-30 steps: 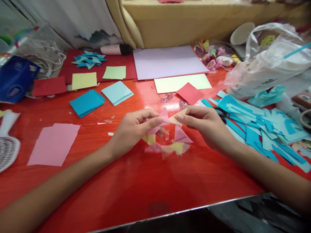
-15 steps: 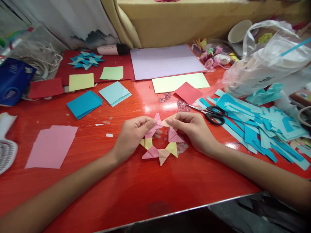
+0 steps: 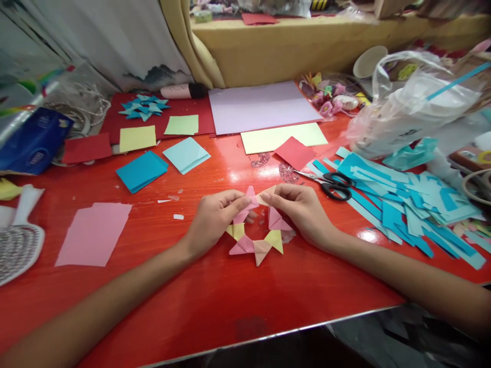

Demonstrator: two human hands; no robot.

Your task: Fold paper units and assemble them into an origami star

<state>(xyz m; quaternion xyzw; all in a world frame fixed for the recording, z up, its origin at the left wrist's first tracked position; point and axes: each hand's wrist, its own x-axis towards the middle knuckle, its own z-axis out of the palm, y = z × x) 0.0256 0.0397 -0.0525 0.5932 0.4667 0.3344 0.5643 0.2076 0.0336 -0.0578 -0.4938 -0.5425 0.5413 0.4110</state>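
Observation:
A ring of folded paper pieces point(image 3: 262, 247) in pink, yellow and peach hangs between my hands above the red table. My left hand point(image 3: 217, 217) pinches a pink folded piece point(image 3: 250, 197) at the ring's upper left. At the upper right, my right hand point(image 3: 305, 209) grips a peach folded piece point(image 3: 265, 199) between thumb and fingers. The two pieces meet at the top of the ring; whether they are joined is too small to tell. My fingertips hide parts of both.
Black-handled scissors point(image 3: 335, 185) and blue paper strips point(image 3: 414, 197) lie to the right. Paper stacks in pink point(image 3: 94, 232), blue point(image 3: 141, 171) and light blue point(image 3: 186, 154) lie to the left. Behind are a blue paper star point(image 3: 143, 107), a lilac sheet point(image 3: 261, 107) and a plastic bag point(image 3: 414, 112).
The camera view has shifted slightly, showing more of the ledge at the back. Both hands keep their pinch on the paper ring, almost unmoved.

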